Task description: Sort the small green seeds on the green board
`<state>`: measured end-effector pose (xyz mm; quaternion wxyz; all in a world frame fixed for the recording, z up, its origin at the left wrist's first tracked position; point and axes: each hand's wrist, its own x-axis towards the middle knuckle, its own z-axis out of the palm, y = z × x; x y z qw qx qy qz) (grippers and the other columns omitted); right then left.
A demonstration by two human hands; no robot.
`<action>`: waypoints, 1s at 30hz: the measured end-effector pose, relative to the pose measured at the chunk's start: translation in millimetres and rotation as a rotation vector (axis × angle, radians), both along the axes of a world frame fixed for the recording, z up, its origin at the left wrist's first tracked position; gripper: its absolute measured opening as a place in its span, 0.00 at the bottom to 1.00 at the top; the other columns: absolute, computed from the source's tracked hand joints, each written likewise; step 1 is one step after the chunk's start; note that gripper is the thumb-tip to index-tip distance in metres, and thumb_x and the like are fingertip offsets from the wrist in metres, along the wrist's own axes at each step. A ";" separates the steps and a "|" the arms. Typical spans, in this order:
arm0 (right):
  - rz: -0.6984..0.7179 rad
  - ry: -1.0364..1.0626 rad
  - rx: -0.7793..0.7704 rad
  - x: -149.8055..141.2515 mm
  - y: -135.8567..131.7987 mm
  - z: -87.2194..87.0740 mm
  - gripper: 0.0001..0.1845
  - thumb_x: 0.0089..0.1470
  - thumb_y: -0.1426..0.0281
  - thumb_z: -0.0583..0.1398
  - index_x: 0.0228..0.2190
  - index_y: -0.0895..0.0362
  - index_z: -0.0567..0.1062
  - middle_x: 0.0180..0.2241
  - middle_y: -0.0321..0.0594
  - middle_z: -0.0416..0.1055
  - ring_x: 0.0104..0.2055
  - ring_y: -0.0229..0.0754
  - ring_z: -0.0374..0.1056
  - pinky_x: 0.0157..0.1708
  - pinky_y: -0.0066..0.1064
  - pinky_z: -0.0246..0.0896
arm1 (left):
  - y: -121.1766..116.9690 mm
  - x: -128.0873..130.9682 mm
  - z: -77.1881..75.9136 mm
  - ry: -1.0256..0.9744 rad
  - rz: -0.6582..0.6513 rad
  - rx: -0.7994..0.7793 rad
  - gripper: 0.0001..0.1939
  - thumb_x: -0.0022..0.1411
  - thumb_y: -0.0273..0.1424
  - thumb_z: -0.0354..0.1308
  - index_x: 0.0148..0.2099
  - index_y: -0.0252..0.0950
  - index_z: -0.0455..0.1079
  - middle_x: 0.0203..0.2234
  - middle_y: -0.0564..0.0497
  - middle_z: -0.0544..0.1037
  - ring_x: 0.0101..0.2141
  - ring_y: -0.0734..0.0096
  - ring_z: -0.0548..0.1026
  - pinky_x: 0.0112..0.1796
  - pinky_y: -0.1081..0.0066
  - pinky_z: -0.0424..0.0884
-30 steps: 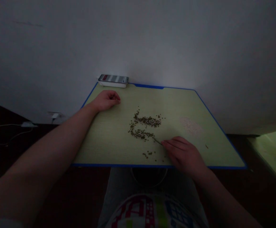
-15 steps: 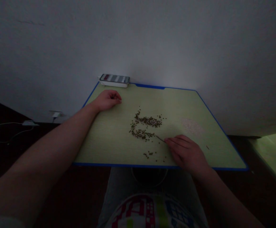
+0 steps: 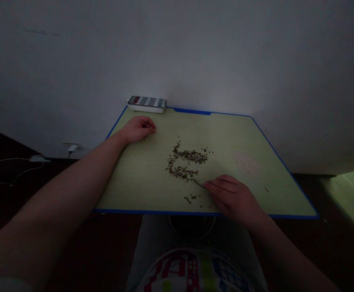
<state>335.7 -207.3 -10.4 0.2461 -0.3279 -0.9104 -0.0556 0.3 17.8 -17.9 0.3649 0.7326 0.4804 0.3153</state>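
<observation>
Right at the middle of the counter [image 3: 143, 190], the dark grains [image 3: 192, 155] lie in two uneven bands joined at the left, with a small loose cluster [image 3: 192, 198] nearer the person. The thin stick [image 3: 198, 183] slants down to the lower band's right end, its far end pinched between the closed fingers of the right hand [image 3: 233, 196]. I'd say a low tip and short, light strokes suit it best; a hard flick could scatter grains or mix neighbours. The left hand [image 3: 137, 129] rests beyond the bands, fingers loosely curled; I can't tell whether they hold anything. The blue front edge [image 3: 164, 212] runs close below the loose cluster, so strokes toward the body need care. Wider room lies between the left forearm and the bands. Rightward, the pale grains [image 3: 247, 163] limit a long sweep, and a phone [image 3: 148, 101] sits on a white box [image 3: 146, 109] by the wall.
</observation>
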 end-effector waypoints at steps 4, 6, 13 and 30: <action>0.003 0.018 -0.013 -0.8 1.7 0.4 0.19 0.60 0.78 0.54 0.50 0.59 0.77 0.40 0.47 0.81 0.37 0.46 0.75 0.40 0.43 0.75 | -1.0 1.0 0.9 -0.011 -0.003 -0.013 0.11 0.46 0.35 0.64 0.31 0.34 0.71 0.16 0.57 0.65 0.19 0.78 0.62 0.22 0.74 0.56; -0.005 0.015 -0.005 -1.5 4.6 0.2 0.20 0.60 0.78 0.54 0.50 0.60 0.78 0.40 0.47 0.81 0.37 0.47 0.75 0.40 0.43 0.75 | -1.5 1.4 1.5 -0.010 -0.002 -0.014 0.10 0.47 0.35 0.64 0.31 0.34 0.71 0.16 0.57 0.65 0.19 0.78 0.62 0.23 0.74 0.56; 0.040 0.020 -0.084 -2.6 1.8 5.0 0.21 0.60 0.78 0.53 0.50 0.57 0.77 0.40 0.45 0.81 0.38 0.45 0.75 0.41 0.42 0.75 | -1.7 0.9 1.6 -0.006 -0.014 -0.001 0.11 0.47 0.35 0.64 0.31 0.34 0.71 0.16 0.57 0.65 0.19 0.78 0.62 0.23 0.74 0.57; 0.059 0.040 -0.051 -7.5 -10.2 1.5 0.23 0.58 0.80 0.53 0.53 0.58 0.76 0.40 0.45 0.81 0.37 0.45 0.74 0.39 0.40 0.75 | -0.7 0.7 0.4 -0.007 0.001 -0.014 0.10 0.47 0.34 0.64 0.31 0.35 0.71 0.17 0.56 0.67 0.20 0.78 0.63 0.23 0.74 0.57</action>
